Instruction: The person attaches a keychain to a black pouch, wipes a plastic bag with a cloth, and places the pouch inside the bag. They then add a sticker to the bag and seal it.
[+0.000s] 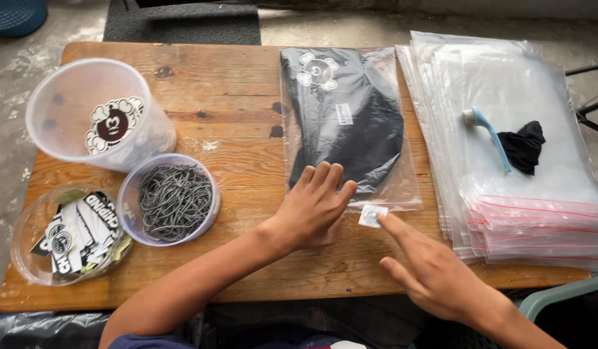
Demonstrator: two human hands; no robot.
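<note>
1. Left hand: open, fingers spread, palm pressed flat on the near edge of the bagged garment; nothing gripped.
2. Right hand: loosely open, index finger extended toward 11 o'clock, its tip touching a small white sticker at the bag's near right corner.
3. Bagged garment: a folded black cloth item with a white flower-like print, sealed in clear plastic, lying at the desk's centre toward 12 o'clock. It likely handles as light, soft and floppy, with a slippery film; flat pressure or a pinch at the bag's edge would suit it better than a grasp in the middle.
4. Desk: worn wooden boards.
5. At 3 o'clock: a stack of empty clear bags carrying a blue brush and a black cloth scrap.
6. At 9 o'clock: 3 clear tubs, holding round stickers, black-and-white cords and printed tags.
</note>
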